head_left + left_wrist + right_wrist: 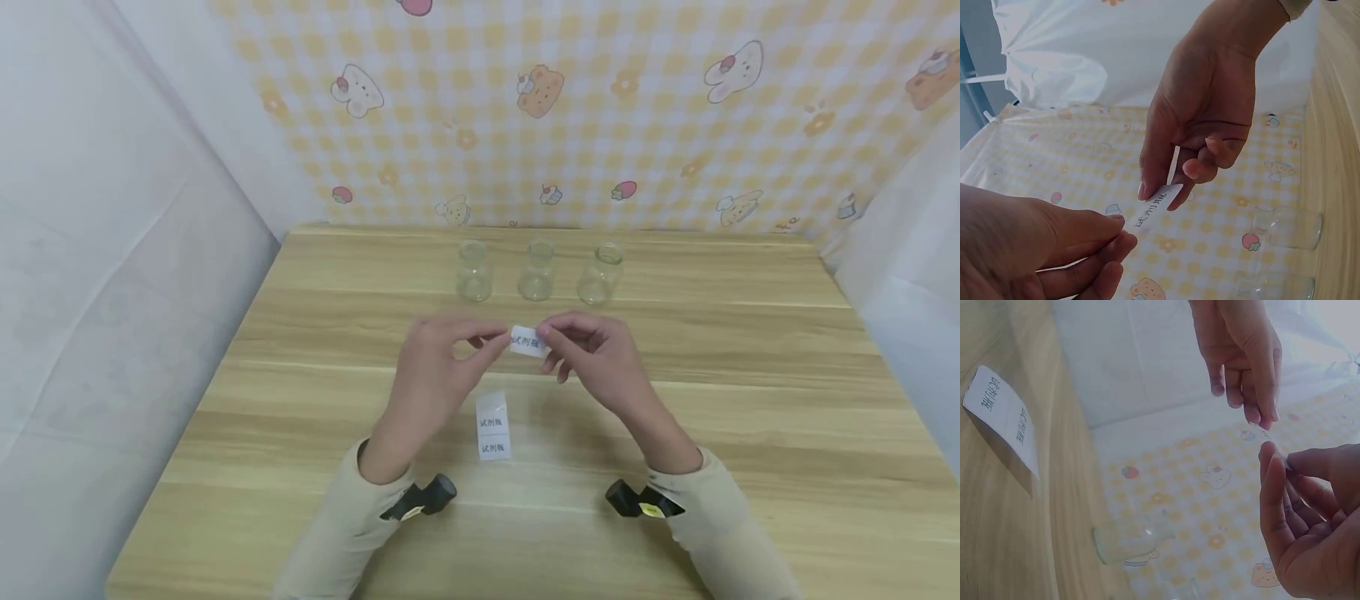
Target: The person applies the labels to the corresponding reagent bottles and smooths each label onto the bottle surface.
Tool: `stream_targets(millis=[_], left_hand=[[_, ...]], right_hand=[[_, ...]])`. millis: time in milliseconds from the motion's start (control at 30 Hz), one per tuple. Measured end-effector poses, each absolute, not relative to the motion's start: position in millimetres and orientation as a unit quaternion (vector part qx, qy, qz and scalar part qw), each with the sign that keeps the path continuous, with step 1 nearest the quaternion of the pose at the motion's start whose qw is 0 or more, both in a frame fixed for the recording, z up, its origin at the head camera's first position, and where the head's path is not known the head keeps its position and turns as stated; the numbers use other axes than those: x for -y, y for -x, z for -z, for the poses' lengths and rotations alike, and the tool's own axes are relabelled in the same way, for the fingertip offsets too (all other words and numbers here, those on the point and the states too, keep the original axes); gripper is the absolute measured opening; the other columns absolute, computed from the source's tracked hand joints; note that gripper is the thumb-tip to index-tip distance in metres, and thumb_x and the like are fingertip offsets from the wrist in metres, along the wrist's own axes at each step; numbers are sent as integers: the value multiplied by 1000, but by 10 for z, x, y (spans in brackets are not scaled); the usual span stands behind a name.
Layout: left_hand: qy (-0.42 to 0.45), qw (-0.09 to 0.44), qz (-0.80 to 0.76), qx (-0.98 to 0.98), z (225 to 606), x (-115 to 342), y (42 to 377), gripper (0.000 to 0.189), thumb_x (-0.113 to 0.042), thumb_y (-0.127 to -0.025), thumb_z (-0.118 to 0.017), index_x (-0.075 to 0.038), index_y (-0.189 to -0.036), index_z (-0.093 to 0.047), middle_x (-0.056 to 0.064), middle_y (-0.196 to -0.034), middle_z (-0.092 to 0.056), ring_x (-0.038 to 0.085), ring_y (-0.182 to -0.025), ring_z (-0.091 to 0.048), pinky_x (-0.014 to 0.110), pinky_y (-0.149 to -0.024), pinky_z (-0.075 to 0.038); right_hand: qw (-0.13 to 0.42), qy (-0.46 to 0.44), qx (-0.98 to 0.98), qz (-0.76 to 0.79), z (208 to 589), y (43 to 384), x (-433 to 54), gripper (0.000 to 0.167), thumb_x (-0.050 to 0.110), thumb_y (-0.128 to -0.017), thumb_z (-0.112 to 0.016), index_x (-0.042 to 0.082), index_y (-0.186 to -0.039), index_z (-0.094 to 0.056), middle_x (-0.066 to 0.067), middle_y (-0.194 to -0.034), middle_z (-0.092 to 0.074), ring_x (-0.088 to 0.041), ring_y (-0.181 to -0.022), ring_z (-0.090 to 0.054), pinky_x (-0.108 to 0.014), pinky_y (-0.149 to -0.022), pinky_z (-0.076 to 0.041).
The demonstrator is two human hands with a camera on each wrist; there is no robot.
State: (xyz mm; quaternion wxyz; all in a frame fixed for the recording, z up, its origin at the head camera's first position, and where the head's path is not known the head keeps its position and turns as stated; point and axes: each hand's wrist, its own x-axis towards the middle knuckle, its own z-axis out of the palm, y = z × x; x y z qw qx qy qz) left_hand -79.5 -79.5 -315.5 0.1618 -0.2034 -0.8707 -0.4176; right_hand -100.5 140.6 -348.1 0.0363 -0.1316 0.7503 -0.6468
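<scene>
A small white label [527, 341] with printed black characters is held up above the table between both hands. My left hand [438, 371] pinches its left edge with thumb and fingertip. My right hand [603, 362] grips the other end between thumb and index finger, the remaining fingers loosely bent. In the left wrist view, a narrow white strip [1174, 164] juts up beside the right thumb. Below the hands, a label sheet [493, 437] bearing two printed labels lies on the table; the right wrist view shows this sheet [1000, 412] curling off the wood.
Three clear glass bottles stand in a row beyond the hands: a left bottle [475, 273], a middle bottle [537, 273] and a right bottle [600, 275]. The wooden table [300, 433] ends at a yellow checked backdrop [480, 167]. White sheeting [112, 250] hangs at the sides.
</scene>
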Motion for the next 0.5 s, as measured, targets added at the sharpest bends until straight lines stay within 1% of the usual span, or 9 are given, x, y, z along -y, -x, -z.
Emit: stream_targets(millis=[100, 133, 300, 367, 500], left_hand=[[199, 135, 435, 868, 3155, 798, 785, 11, -15, -91, -82, -11, -100, -83, -4, -84, -77, 8, -78, -67, 33, -69, -49], [193, 129, 435, 870, 3156, 797, 784, 10, -16, -91, -82, -12, -100, -83, -5, -84, -76, 8, -78, -66, 33, -68, -48], [161, 110, 435, 879, 3152, 790, 793, 13, -20, -90, -83, -14, -102, -81, -6, -89, -77, 8, -81, -67, 31, -66, -45], [156, 105, 438, 879, 3147, 790, 799, 14, -20, -90, -83, -14, -103, -81, -6, -88, -77, 8, -80, -67, 31, -64, -44], [162, 102, 443, 876, 3145, 798, 803, 11, -19, -91, -82, -13, -100, -82, -6, -86, -76, 8, -79, -66, 29, -63, -42]], right_hand=[[41, 143, -749, 646, 3486, 986, -1389, 17, 9, -102, -67, -5, -108, -74, -12, -84, -75, -19, -67, -70, -32, -58, -59], [42, 145, -749, 645, 3489, 983, -1387, 16, 9, -102, -67, -4, -108, -74, -12, -84, -74, -19, -67, -70, -32, -59, -59], [35, 155, -753, 638, 3471, 967, -1381, 16, 9, -101, -67, -3, -109, -75, -7, -83, -74, -20, -68, -71, -33, -59, -59], [32, 156, -755, 636, 3457, 961, -1382, 16, 9, -101, -67, -3, -109, -75, -4, -82, -74, -20, -68, -71, -33, -59, -59], [31, 158, -757, 633, 3434, 959, -1378, 15, 8, -101, -68, -2, -109, -75, -5, -81, -74, -21, -67, -71, -33, -59, -59]])
